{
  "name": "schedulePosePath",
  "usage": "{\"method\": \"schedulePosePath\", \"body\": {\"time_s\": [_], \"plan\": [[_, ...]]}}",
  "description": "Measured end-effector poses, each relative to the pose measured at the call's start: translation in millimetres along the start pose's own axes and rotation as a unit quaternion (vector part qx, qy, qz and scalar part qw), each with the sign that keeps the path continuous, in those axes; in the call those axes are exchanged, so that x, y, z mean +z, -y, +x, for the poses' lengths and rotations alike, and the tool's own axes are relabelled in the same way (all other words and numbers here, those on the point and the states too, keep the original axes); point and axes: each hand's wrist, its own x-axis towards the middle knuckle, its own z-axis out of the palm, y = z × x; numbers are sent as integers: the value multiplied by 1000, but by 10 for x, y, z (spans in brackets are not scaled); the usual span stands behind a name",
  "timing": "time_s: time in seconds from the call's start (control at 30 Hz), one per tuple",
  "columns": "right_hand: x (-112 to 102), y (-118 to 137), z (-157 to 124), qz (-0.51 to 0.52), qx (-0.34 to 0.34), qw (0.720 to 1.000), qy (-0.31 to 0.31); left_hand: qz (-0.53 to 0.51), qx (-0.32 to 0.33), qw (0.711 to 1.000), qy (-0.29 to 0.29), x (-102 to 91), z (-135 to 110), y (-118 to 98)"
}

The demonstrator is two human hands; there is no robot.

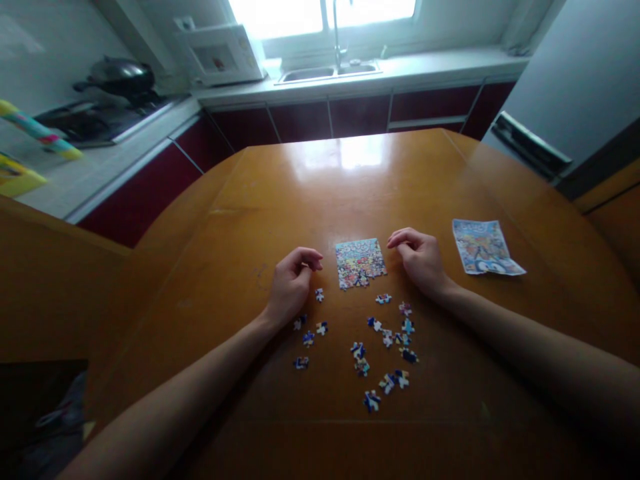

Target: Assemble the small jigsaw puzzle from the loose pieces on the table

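A partly assembled jigsaw puzzle (360, 261) lies between my two hands, its lower edge jagged where the pieces end. My left hand (295, 277) rests on the table to its left, fingers loosely curled in and no piece visible in them. Just below those fingertips is a single loose piece (319, 294). To the right of the puzzle, my right hand (415, 257) also rests with bent fingers and nothing showing in it. Both hands are apart from the puzzle. Several loose jigsaw pieces (387, 339) are scattered nearer me, with a smaller group (309, 339) at the left.
A creased picture sheet (483, 247) lies right of my right hand on the wooden table (240, 200). Beyond the table are a counter with a sink (307, 75), a microwave (223, 57) and a dark pot (120, 77) on the stove. A fridge (575, 80) stands at the right.
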Motion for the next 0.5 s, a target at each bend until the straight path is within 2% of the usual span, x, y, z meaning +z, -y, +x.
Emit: {"method": "schedulePosePath", "body": {"time_s": [0.5], "plan": [[1,20,-9,24,4,999,-30,-23,-6,1000,8,-12,-11,10]]}}
